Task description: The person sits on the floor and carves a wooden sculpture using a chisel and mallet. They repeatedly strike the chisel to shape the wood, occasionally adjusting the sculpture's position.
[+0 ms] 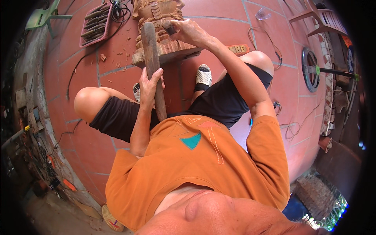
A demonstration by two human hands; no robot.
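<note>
My left hand [150, 89] is wrapped round a long, smooth wooden club [150, 43], which stands nearly lengthwise in front of my body, its thick end away from me. My right hand [192, 33] pinches a chisel [169, 27] by its short dark handle; its blade is hidden from view. Both are over a carved wooden figure [156, 8] with layered, detailed relief. The figure rests on a rough wooden base [168, 56] on the tiled floor, between and beyond my feet. The club's far end overlaps the carving in view, and I cannot tell whether they touch.
A pink tray [105, 34] of several carving tools stands at the far left beside a coiled black cable [120, 12]. Wood chips [102, 57] litter the red tiles. At right are an orange power strip [238, 49], a clear plastic cup [263, 14] and a dark wheel [310, 69].
</note>
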